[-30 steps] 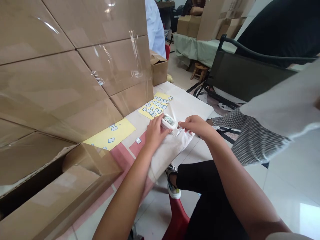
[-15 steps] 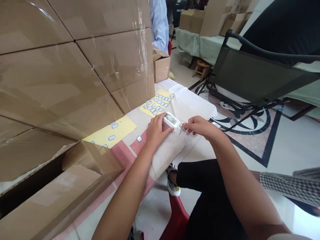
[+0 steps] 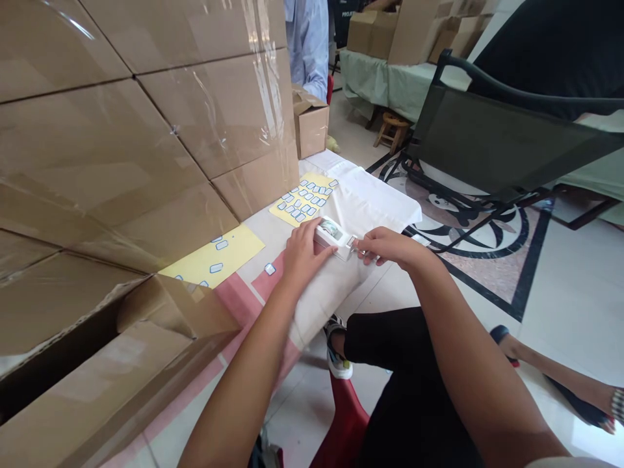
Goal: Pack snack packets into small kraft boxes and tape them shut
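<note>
A small white box (image 3: 340, 246) with a window-like panel on top lies on the cloth-covered table near its right edge. My left hand (image 3: 305, 248) grips it from the left, with the thumb along the near side and the fingers round the far side. At the box's right end my right hand (image 3: 377, 247) is closed in a pinch, fingertips touching that end; what lies between them is too small and hidden to name. A small white piece with a blue edge (image 3: 270, 268) sits on the cloth left of my left hand.
Yellow sheets (image 3: 244, 250) with several blue-edged pieces lie beside stacked cardboard boxes (image 3: 195, 117). An open carton (image 3: 97, 390) stands near left, a smaller carton (image 3: 312, 130) at the table's far end. A person in a blue shirt (image 3: 312, 45) sits behind. A folding chair (image 3: 487, 143) stands right.
Both hands stay at the white box, with only slight shifts. The view has moved a little. At the right, a passing person's legs have moved, and their feet now show.
</note>
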Motion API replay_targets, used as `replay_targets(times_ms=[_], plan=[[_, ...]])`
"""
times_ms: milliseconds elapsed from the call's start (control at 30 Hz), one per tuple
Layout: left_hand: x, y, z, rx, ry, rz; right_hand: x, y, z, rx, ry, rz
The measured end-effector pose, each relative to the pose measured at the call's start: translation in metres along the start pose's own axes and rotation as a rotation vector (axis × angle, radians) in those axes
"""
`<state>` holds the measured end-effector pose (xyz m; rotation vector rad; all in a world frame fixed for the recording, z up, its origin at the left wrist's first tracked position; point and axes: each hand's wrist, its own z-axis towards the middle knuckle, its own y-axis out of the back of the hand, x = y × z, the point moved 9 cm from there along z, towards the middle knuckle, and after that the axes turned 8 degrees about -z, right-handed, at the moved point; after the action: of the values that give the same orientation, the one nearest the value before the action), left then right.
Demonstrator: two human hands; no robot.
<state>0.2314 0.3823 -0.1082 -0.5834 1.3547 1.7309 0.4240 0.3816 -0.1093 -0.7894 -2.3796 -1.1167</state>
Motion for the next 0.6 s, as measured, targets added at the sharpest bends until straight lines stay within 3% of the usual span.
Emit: replay_targets(times_ms=[167, 333, 500, 600], plan=[[0.001, 0.0, 0.0, -0.007, -0.008, -0.009, -0.001, 0.006, -0.008, 0.012, -0.042, -0.126], [0.001, 0.0, 0.001, -0.007, -0.011, 0.0, -0.019, 0.033, -0.012, -0.123, -0.18, -0.28], [0.0, 0.0, 0.001, -0.007, -0.016, -0.007, -0.014, 0.037, 0.0, -0.224, -0.02, -0.171], [0.0, 0.0, 0.001, -0.007, -0.013, -0.004, -0.008, 0.024, 0.003, -0.159, -0.002, -0.174]])
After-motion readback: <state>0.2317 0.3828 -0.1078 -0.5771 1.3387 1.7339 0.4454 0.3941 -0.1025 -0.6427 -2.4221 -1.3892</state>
